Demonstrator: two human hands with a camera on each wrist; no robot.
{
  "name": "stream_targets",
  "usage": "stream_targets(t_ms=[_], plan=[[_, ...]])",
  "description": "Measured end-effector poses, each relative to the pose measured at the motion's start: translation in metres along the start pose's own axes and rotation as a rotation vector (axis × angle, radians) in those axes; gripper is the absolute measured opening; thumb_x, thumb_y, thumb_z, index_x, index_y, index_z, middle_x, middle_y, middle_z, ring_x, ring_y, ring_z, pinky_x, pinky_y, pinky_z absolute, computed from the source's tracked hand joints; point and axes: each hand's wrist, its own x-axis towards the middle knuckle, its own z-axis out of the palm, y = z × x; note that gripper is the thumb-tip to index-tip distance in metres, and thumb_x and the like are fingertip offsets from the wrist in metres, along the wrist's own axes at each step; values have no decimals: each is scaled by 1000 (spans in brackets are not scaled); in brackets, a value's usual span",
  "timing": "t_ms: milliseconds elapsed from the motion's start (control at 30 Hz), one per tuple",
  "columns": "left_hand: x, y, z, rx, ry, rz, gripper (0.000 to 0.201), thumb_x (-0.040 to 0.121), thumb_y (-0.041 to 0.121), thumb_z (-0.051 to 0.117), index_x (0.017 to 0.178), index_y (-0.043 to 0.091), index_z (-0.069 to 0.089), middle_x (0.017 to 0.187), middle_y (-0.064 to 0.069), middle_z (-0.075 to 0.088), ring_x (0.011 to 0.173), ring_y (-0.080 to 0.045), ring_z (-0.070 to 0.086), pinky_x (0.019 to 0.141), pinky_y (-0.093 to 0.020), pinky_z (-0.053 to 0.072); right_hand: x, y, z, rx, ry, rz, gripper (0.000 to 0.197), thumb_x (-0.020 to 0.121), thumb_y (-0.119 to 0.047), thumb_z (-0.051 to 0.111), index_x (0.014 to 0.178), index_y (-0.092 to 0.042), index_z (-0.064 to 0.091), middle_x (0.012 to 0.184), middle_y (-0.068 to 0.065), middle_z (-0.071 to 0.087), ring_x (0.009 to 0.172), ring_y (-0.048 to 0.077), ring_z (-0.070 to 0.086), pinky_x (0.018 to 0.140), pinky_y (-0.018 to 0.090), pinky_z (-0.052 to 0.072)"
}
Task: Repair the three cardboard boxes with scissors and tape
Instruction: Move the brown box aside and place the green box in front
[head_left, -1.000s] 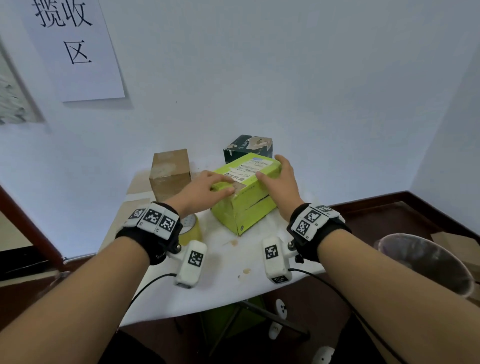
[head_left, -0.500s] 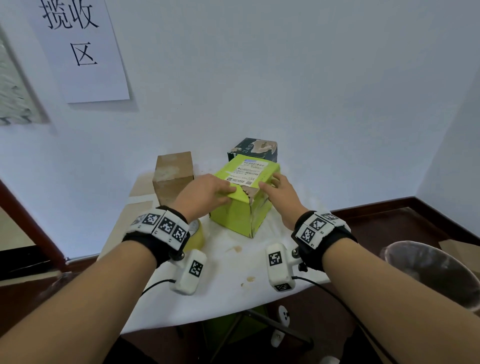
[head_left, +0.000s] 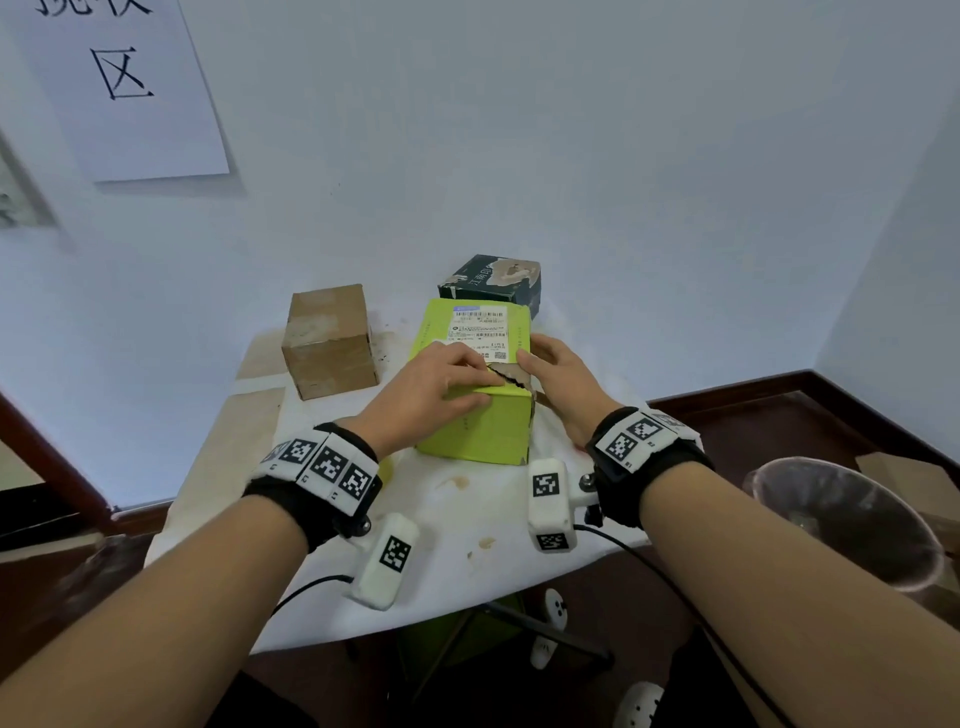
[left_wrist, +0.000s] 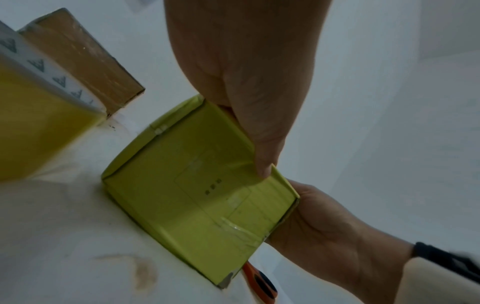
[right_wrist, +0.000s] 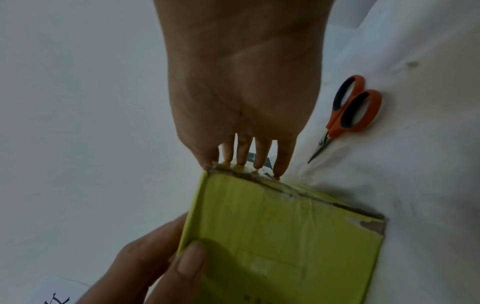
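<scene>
A lime-green box (head_left: 475, 431) with a shipping label on top stands mid-table, its near right top corner torn to bare cardboard. My left hand (head_left: 441, 387) grips its near top edge, fingers on top and thumb (left_wrist: 265, 148) on the front face. My right hand (head_left: 558, 376) lies against the box's right side with straight fingers (right_wrist: 259, 154) touching the torn edge. A brown box (head_left: 330, 343) stands at the back left and a dark printed box (head_left: 493, 280) behind the green one. The yellow tape roll (left_wrist: 39, 123) sits left of the box, the orange scissors (right_wrist: 348, 115) right of it.
The small table (head_left: 467, 525) carries a stained white cloth and stands against a white wall. A lined trash bin (head_left: 841, 519) is on the floor at the right, with cardboard pieces beyond it. The near edge of the table is close under my wrists.
The green box has been turned from a diagonal lie to square with me. My right hand slid from its top to its right side at the tear; my left hand stayed on the near edge.
</scene>
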Motion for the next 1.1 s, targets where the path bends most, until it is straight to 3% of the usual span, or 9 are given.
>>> stream_targets(t_ms=[167, 300, 467, 667, 767, 900, 967, 1033, 1100], plan=[[2, 1, -2, -48, -23, -70, 25, 88, 22, 68, 112, 26, 71, 108, 9, 57, 106, -14, 48, 88, -16, 35, -3, 3, 2, 25, 15, -14, 43, 97, -17, 54, 138, -11, 43, 137, 4, 52, 123, 17, 53, 104, 39, 44], [3, 2, -2, -77, -25, -103, 23, 86, 22, 70, 109, 27, 72, 106, 9, 58, 104, -10, 50, 82, -4, 32, -8, 3, 3, 32, 13, -20, 43, 97, -17, 53, 139, -11, 43, 136, 2, 52, 122, 17, 53, 103, 37, 45], [5, 4, -5, -88, -55, -137, 23, 86, 23, 70, 109, 26, 73, 105, 7, 58, 104, -12, 50, 87, -18, 36, -9, 1, 4, 19, 5, -31, 43, 97, -18, 53, 138, -12, 43, 135, 2, 53, 123, 18, 52, 103, 36, 44], [3, 1, -7, -110, -64, -155, 21, 88, 24, 68, 108, 29, 72, 106, 8, 57, 105, -11, 50, 89, -21, 36, -6, -1, -16, -23, 64, 15, 35, 99, -20, 50, 133, -13, 51, 129, 0, 54, 122, 17, 49, 102, 32, 42], [3, -1, -8, -127, -63, -162, 20, 87, 25, 69, 105, 33, 72, 106, 10, 57, 105, -9, 51, 88, -18, 36, 0, 3, -47, -405, 239, 47, 33, 94, -8, 51, 126, -10, 58, 129, 8, 58, 121, 23, 51, 100, 26, 39], [4, -2, -8, -131, -62, -167, 19, 86, 27, 70, 102, 37, 71, 105, 12, 58, 104, -7, 51, 84, -13, 35, 4, 11, -68, -1063, 85, 307, 41, 86, -29, 65, 123, -12, 56, 127, 10, 56, 118, 27, 53, 101, 34, 42], [3, -3, -9, -133, -60, -166, 20, 86, 26, 70, 103, 37, 71, 105, 12, 58, 104, -6, 52, 86, -15, 36, 2, 11, -67, -1271, -16, 371, 42, 82, -44, 67, 109, -15, 57, 114, 8, 56, 109, 25, 55, 89, 30, 46], [2, -2, -9, -124, -57, -163, 20, 86, 26, 70, 104, 35, 72, 106, 11, 59, 104, -7, 52, 87, -18, 37, 2, 11, -64, -1297, -67, 348, 31, 80, -39, 68, 75, -13, 51, 82, 3, 52, 79, 21, 54, 61, 25, 41], [3, -1, -8, -120, -51, -164, 20, 86, 26, 70, 105, 34, 72, 107, 10, 59, 104, -8, 52, 87, -19, 37, 1, 9, -62, -1286, -112, 333, 40, 78, -30, 71, 61, -13, 39, 64, 1, 42, 58, 17, 41, 49, 25, 29]])
